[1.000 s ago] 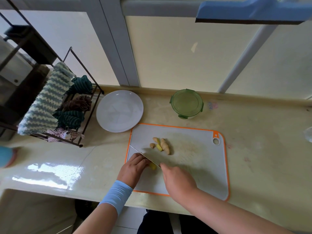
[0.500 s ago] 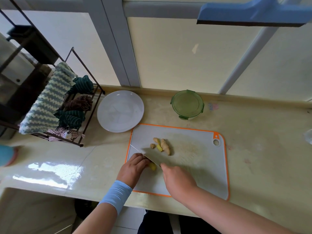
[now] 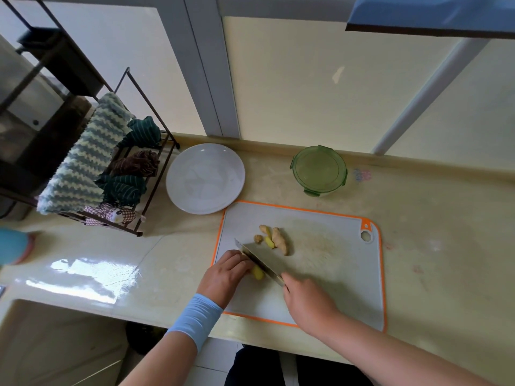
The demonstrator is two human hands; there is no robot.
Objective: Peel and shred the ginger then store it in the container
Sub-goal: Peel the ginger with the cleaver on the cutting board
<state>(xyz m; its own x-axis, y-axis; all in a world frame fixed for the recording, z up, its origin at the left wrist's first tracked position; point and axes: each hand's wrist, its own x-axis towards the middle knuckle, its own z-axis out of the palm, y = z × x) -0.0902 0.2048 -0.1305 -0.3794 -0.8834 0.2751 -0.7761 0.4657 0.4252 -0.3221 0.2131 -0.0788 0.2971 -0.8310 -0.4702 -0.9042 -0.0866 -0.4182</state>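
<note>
On the white, orange-rimmed cutting board (image 3: 328, 274) my left hand (image 3: 225, 274) holds down a peeled yellow ginger piece (image 3: 257, 273) with curled fingers. My right hand (image 3: 306, 302) grips the handle of a knife (image 3: 259, 261); its blade lies across the ginger right beside my left fingers. A few more ginger pieces (image 3: 274, 239), partly unpeeled, lie just beyond the blade. The round green container (image 3: 319, 169), lid on, stands behind the board near the wall.
A white plate (image 3: 204, 178) sits left of the container, touching the board's far-left corner. A black wire rack (image 3: 111, 174) with folded cloths stands at the left. A sink edge (image 3: 55, 302) runs along the near left.
The hands, knife and ginger keep nearly the same places; the blade has shifted only slightly over the yellow piece.
</note>
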